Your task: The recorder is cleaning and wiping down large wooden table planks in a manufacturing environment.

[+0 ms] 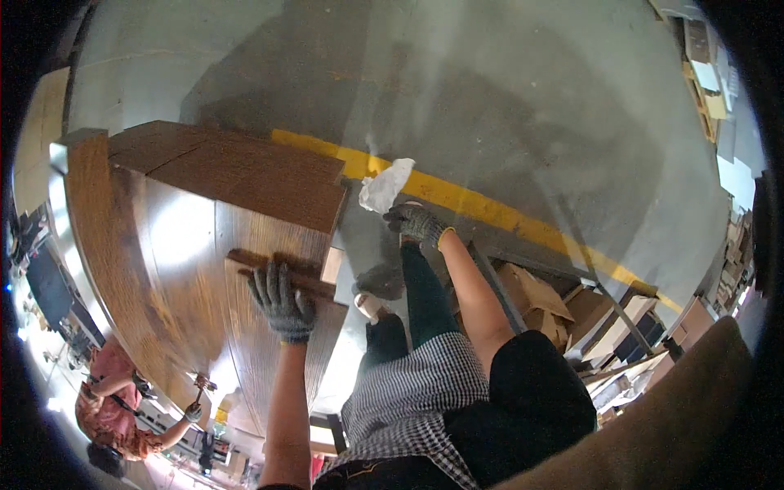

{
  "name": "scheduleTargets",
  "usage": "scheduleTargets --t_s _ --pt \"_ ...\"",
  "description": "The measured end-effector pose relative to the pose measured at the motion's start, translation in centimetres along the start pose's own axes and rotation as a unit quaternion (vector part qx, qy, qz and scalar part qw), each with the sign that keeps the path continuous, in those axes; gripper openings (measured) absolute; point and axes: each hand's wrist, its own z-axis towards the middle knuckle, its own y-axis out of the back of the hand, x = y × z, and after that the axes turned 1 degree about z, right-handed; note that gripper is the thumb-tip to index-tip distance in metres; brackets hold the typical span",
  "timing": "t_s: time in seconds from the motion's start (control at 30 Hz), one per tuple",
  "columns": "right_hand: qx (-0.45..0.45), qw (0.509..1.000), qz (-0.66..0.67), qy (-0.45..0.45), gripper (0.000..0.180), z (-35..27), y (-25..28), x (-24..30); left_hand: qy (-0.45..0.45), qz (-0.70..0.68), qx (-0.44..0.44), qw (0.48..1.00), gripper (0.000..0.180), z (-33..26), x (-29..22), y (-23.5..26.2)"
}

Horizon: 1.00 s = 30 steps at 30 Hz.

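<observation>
Brown worktop (175, 318) left; wooden strip (240, 266) on it, left hand (283, 304) over strip, grip spread; keep palm flat, pressure even. Right hand (415, 222): grip curled beside crumpled white sheet (386, 187), pinch can't tell; firm edge hold suits.

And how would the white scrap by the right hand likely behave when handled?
Probably floppy: the white scrap looks crumpled. Likely light for its size, since it seems a thin sheet. It seems unlikely to roll, given its ragged, irregular outline.
</observation>
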Motion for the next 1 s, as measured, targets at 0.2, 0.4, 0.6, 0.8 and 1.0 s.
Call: scheduleTargets --t_s 0.2,0.4,0.6,0.8,1.0 --pt "-0.112 0.951 -0.143 0.251 0.028 -18.4 4.1 14.7 -0.036 -0.007 -0.047 0.998 0.056 -1.0 -0.2 0.6" --pt "0.033 0.832 -0.514 0.208 0.028 -28.7 -4.5 20.7 -0.223 -0.091 -0.094 0.966 0.076 -0.6 -8.5 9.1" --pt "-0.22 0.721 -0.49 0.438 0.025 -43.8 -5.3 31.4 -0.404 -0.114 0.017 0.908 0.028 -4.2 -13.3 26.0" --pt "-0.31 0.722 -0.39 0.479 0.026 -51.2 -7.5 40.1 -0.128 -0.435 0.036 0.891 0.033 -12.1 -9.7 35.1" --pt "-0.471 0.773 -0.17 0.39 0.02 -50.3 -9.5 40.1 -0.007 -0.746 0.007 0.666 0.034 -17.8 -5.6 36.6"
